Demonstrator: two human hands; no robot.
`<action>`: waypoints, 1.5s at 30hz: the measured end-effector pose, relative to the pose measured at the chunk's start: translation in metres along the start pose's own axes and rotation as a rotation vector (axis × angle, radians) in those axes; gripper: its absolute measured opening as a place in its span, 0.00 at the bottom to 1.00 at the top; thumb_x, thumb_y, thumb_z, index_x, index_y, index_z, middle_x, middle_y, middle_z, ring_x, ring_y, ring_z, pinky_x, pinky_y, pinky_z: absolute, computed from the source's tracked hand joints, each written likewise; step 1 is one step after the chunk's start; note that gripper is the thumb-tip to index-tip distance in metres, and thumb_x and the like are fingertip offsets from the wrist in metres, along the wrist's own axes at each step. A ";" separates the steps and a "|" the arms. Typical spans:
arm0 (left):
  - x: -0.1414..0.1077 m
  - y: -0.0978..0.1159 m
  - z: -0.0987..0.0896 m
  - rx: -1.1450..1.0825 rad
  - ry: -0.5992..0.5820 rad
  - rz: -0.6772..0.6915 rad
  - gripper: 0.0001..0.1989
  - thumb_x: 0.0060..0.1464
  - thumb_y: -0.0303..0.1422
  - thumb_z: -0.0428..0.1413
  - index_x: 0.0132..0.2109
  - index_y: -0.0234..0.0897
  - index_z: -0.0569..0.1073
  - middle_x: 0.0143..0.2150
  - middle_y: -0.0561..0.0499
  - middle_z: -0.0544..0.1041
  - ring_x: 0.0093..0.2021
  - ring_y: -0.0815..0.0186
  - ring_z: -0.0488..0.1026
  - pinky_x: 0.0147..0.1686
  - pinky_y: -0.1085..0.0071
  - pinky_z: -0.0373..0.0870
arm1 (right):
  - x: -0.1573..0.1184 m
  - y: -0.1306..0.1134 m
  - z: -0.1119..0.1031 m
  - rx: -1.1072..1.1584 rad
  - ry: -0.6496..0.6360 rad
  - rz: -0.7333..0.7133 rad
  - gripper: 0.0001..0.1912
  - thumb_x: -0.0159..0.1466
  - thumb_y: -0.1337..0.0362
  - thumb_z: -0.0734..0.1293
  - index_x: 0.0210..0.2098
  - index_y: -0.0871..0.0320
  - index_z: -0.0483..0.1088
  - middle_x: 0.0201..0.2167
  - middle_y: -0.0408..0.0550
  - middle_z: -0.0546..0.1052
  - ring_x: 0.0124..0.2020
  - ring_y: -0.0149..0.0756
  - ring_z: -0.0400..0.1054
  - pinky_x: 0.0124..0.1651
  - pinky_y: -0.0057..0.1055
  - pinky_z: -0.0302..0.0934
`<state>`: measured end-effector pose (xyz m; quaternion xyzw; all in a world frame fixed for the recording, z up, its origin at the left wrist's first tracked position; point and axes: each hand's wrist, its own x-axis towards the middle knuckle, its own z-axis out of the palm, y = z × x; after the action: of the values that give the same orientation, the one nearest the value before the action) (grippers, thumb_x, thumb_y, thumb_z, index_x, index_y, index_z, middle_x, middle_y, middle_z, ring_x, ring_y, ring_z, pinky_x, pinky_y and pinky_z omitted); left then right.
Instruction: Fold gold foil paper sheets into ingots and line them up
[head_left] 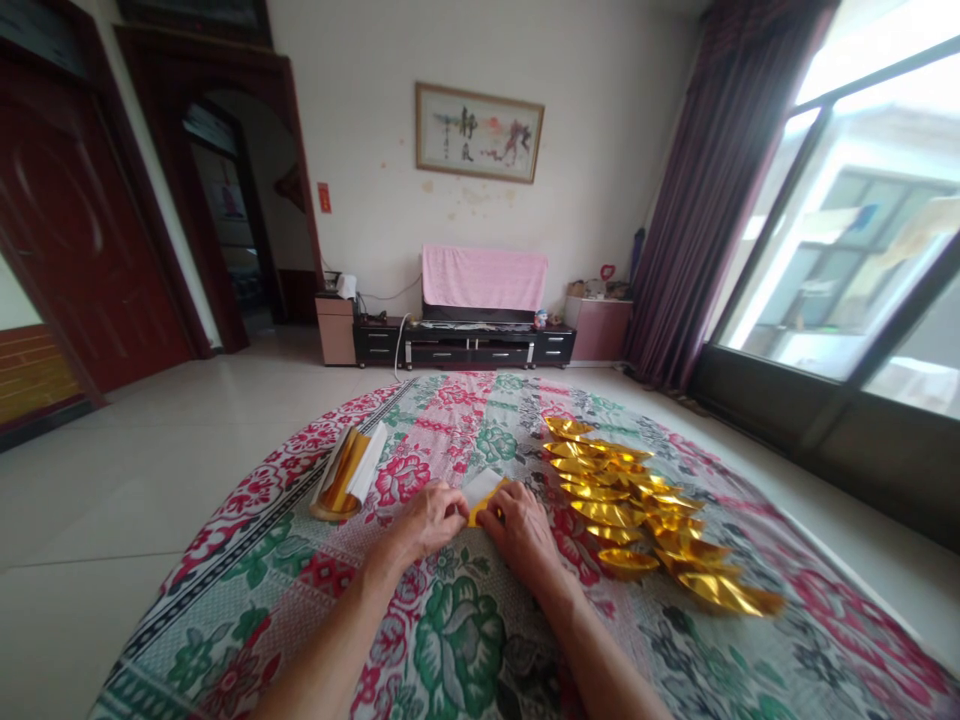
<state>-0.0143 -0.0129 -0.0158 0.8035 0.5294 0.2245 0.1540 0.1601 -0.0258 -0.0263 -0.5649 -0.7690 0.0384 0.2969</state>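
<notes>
1. The left hand [435,515] and right hand [523,520] pinch a small white-and-gold folded paper sheet [484,488] between them, white face up, golden flap nearest.
2. It sits above the rounded worktop [459,645], patterned with red and green flowers.
3. Left lies a curled white-and-gold paper stack [349,472]; right, shiny gold boat-shaped foil pieces [609,514] in rows.
4. Beyond: pale tiled floor [262,385], low black cabinet [469,352], purple curtain [694,190].
</notes>
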 end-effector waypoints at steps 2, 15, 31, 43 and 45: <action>-0.001 0.000 0.000 -0.006 0.000 0.008 0.08 0.48 0.30 0.53 0.34 0.40 0.76 0.31 0.51 0.70 0.35 0.68 0.68 0.37 0.75 0.63 | 0.000 0.001 0.000 -0.001 -0.004 0.005 0.07 0.59 0.62 0.63 0.26 0.57 0.67 0.33 0.45 0.68 0.36 0.32 0.62 0.39 0.27 0.52; 0.002 -0.003 0.001 0.002 -0.013 0.024 0.08 0.47 0.31 0.53 0.35 0.40 0.77 0.31 0.52 0.70 0.33 0.67 0.68 0.37 0.73 0.64 | -0.006 -0.009 0.001 -0.069 0.060 0.047 0.17 0.58 0.49 0.63 0.27 0.57 0.67 0.32 0.47 0.68 0.36 0.35 0.62 0.38 0.30 0.52; 0.000 0.005 -0.006 0.055 -0.062 0.051 0.10 0.50 0.29 0.51 0.36 0.40 0.76 0.32 0.52 0.71 0.33 0.69 0.68 0.35 0.75 0.62 | -0.006 0.010 0.001 0.115 0.101 -0.114 0.10 0.56 0.73 0.59 0.33 0.57 0.69 0.45 0.48 0.69 0.47 0.36 0.58 0.49 0.33 0.52; -0.005 0.017 0.006 0.253 0.057 0.092 0.07 0.51 0.36 0.52 0.34 0.42 0.74 0.31 0.52 0.71 0.34 0.67 0.68 0.35 0.74 0.62 | -0.009 -0.001 0.000 -0.116 0.077 -0.026 0.09 0.63 0.62 0.57 0.35 0.57 0.67 0.40 0.50 0.69 0.45 0.40 0.57 0.44 0.36 0.50; -0.006 0.017 0.007 0.248 0.069 0.094 0.07 0.51 0.37 0.52 0.34 0.41 0.74 0.31 0.52 0.71 0.33 0.67 0.69 0.34 0.73 0.62 | -0.009 -0.003 -0.001 -0.151 0.085 0.002 0.11 0.63 0.61 0.56 0.34 0.58 0.67 0.39 0.51 0.69 0.44 0.41 0.57 0.45 0.38 0.49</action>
<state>0.0004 -0.0249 -0.0149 0.8321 0.5199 0.1916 0.0247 0.1603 -0.0351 -0.0279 -0.5876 -0.7558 -0.0431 0.2859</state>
